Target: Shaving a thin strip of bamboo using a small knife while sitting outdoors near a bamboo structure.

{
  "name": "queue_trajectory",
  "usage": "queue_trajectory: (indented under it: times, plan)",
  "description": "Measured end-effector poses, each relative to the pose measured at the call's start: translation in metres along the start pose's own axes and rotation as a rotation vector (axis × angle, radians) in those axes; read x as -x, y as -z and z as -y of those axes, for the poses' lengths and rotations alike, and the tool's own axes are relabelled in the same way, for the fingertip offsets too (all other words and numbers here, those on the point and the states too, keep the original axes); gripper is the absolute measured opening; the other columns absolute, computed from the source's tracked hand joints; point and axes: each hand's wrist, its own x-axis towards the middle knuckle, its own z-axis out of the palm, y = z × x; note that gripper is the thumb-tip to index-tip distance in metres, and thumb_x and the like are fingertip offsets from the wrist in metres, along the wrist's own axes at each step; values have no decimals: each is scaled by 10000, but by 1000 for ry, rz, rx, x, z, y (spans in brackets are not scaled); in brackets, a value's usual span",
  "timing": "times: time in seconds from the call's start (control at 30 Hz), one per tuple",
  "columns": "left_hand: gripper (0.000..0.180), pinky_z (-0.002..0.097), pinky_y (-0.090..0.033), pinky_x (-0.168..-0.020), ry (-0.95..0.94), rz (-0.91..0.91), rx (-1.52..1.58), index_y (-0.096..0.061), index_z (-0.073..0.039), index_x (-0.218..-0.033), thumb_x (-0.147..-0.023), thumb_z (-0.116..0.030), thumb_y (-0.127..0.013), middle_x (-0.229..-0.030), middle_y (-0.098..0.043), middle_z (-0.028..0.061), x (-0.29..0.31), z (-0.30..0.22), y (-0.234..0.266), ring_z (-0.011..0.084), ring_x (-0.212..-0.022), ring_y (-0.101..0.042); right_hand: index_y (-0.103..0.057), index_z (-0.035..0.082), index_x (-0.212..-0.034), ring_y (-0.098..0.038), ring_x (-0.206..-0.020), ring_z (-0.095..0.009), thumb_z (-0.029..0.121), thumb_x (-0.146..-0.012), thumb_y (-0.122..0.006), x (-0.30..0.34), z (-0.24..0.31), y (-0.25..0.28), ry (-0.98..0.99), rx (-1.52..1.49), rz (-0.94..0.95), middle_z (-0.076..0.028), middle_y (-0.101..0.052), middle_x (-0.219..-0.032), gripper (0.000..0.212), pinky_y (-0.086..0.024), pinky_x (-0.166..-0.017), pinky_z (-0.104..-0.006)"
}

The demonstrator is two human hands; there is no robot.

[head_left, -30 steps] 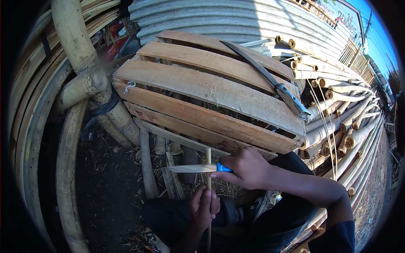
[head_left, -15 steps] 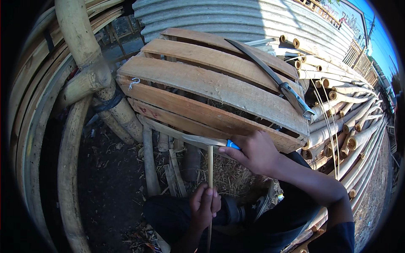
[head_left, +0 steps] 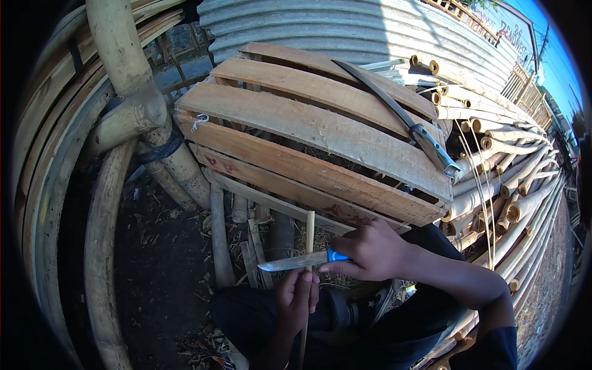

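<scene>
My left hand (head_left: 297, 297) is closed around a thin pale bamboo stick (head_left: 310, 231) that stands upright in front of me. The stick's upper end rises above my fingers, and its lower part runs down toward my lap. In my right hand (head_left: 373, 251) is a knife (head_left: 293, 262) with a blue handle, my fingers wrapped round the grip. Its blade points left and crosses the stick just above my left hand, seemingly against it. Beyond my hands is a slatted wooden crate (head_left: 314, 132). A long curved machete (head_left: 394, 108) lies across the crate's top.
Long bamboo poles (head_left: 524, 203) are stacked at the right. Thick bamboo posts (head_left: 117, 55) and bent strips stand at the left. Behind the crate is a corrugated metal sheet (head_left: 296, 28). Bamboo offcuts (head_left: 221, 237) and shavings lie on the dark ground below.
The knife has moved down along the stick, from its top end to just above my left hand. My right hand has come nearer to me; the left keeps its hold.
</scene>
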Motion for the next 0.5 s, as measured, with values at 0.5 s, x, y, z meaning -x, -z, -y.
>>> queue_trajectory:
  times: [0.5]
  plan:
    - [226,199,-268,-381,64,2,138,-472,-9,-840,-994,-156,-399,-486,-381,-25,7,-1,-7,29,-380,-334,-551,66,-686,-557,-446,-300,514,-880,-535,-1,-2,-4,-38,59,-72,-85,-497,-470,489,-442,-456,-392]
